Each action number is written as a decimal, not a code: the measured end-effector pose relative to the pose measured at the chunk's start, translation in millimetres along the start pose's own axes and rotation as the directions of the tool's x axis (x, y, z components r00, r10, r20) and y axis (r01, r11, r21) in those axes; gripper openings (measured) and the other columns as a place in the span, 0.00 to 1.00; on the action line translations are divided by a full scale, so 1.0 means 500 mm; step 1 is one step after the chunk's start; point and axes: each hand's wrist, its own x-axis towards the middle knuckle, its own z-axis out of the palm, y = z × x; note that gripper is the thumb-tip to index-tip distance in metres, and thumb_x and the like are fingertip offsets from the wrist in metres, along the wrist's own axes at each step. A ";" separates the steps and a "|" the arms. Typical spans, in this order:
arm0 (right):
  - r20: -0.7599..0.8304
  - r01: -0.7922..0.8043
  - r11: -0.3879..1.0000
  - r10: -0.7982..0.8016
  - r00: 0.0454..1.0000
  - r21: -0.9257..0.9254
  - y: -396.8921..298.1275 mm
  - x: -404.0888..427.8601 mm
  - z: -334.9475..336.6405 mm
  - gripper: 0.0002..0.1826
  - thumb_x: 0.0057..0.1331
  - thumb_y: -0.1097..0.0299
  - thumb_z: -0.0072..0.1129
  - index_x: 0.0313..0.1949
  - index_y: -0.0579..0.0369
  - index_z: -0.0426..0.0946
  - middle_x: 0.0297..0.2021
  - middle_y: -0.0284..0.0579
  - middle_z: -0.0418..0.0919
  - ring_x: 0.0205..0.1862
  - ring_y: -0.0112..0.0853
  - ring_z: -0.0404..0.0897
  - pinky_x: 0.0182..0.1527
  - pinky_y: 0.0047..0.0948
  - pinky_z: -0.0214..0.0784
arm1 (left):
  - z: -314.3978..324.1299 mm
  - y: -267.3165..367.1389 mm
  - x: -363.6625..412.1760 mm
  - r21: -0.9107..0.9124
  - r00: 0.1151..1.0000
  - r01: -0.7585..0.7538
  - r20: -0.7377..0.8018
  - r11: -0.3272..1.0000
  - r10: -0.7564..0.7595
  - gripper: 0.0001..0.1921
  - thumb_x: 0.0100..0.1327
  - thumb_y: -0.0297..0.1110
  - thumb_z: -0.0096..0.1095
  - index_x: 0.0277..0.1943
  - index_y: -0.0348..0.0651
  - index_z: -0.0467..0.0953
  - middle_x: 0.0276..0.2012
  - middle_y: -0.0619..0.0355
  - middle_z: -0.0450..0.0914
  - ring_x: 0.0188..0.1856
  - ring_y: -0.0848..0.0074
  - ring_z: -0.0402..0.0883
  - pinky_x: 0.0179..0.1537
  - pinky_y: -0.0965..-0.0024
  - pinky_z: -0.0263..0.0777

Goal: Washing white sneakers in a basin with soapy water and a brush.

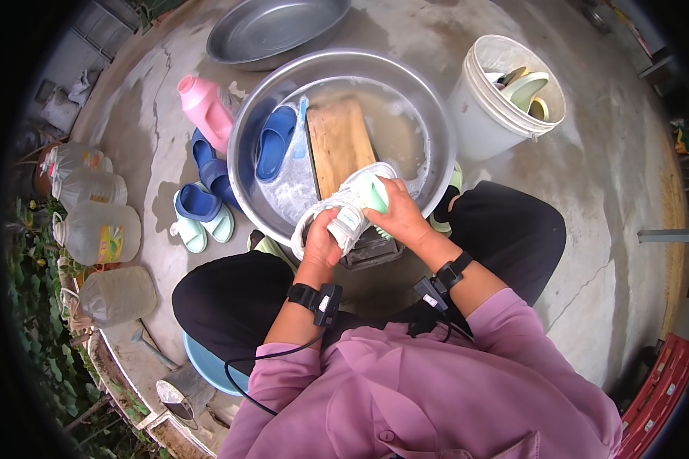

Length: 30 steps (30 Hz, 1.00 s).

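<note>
A white shoe (349,217) lies tilted over the near rim of a metal basin (242,135). My left hand (322,241) grips it at the ankle end. In my right hand (401,211) is a pale green scrub brush (377,194), pressed against the front part of the shoe. Beneath the shoe's toe a wooden board (341,140) slopes down into sudsy water. To the left of the board, inside the basin, are a blue slipper (277,142) and a blue-handled brush (302,123).
Left of the basin stand a pink detergent bottle (206,109), blue slippers (200,202) and mint slippers (219,224). A white bucket (482,120) holding several slippers is at the right. Behind sits another metal basin (275,31). Large plastic jugs (106,232) line the left.
</note>
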 end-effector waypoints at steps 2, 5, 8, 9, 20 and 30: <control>0.054 -0.016 0.998 0.013 0.998 0.055 -0.024 -0.023 0.013 0.39 0.52 0.60 0.65 0.59 0.67 0.61 0.52 0.62 0.66 0.56 0.52 0.68 0.59 0.39 0.61 | 0.003 0.011 0.005 -0.027 1.000 -0.002 -0.001 1.000 0.002 0.23 0.60 0.33 0.52 0.57 0.30 0.67 0.53 0.46 0.75 0.55 0.58 0.75 0.58 0.59 0.68; 0.107 0.002 0.995 -0.012 0.994 0.100 -0.037 -0.045 0.021 0.38 0.53 0.59 0.65 0.59 0.67 0.62 0.51 0.62 0.67 0.56 0.51 0.68 0.60 0.38 0.61 | -0.004 0.030 0.027 -0.072 1.000 -0.015 0.003 0.997 0.016 0.22 0.61 0.35 0.51 0.56 0.32 0.69 0.52 0.46 0.77 0.54 0.59 0.75 0.57 0.58 0.69; 0.090 -0.017 0.999 0.014 0.996 0.040 -0.030 -0.022 0.020 0.38 0.53 0.59 0.65 0.58 0.67 0.62 0.52 0.62 0.67 0.56 0.51 0.68 0.59 0.38 0.61 | -0.005 0.039 0.039 -0.019 0.997 0.065 -0.029 0.998 -0.066 0.20 0.61 0.32 0.51 0.54 0.32 0.69 0.50 0.46 0.77 0.53 0.58 0.76 0.55 0.57 0.70; 0.040 -0.048 0.999 0.048 0.998 -0.011 -0.022 0.003 0.020 0.38 0.53 0.59 0.65 0.58 0.67 0.62 0.52 0.61 0.66 0.55 0.51 0.69 0.59 0.37 0.62 | -0.001 0.035 0.043 -0.028 0.998 0.057 -0.027 0.998 -0.057 0.20 0.61 0.32 0.51 0.54 0.32 0.69 0.50 0.46 0.77 0.53 0.58 0.76 0.55 0.57 0.70; 0.142 0.097 0.988 -0.079 0.987 -0.118 -0.046 -0.008 0.021 0.42 0.56 0.61 0.62 0.66 0.56 0.51 0.50 0.61 0.66 0.52 0.54 0.70 0.52 0.42 0.67 | -0.021 0.025 0.056 -0.025 0.994 0.110 -0.021 0.994 -0.111 0.20 0.64 0.35 0.53 0.56 0.33 0.69 0.50 0.47 0.78 0.52 0.58 0.77 0.55 0.55 0.70; 0.105 -0.153 0.965 0.178 0.978 -0.212 -0.048 0.127 0.070 0.43 0.58 0.60 0.59 0.68 0.55 0.48 0.54 0.65 0.63 0.54 0.56 0.70 0.55 0.41 0.67 | 0.001 0.037 0.066 0.247 0.979 -0.088 0.201 0.965 0.038 0.27 0.62 0.33 0.63 0.61 0.35 0.62 0.54 0.53 0.73 0.53 0.70 0.76 0.53 0.66 0.72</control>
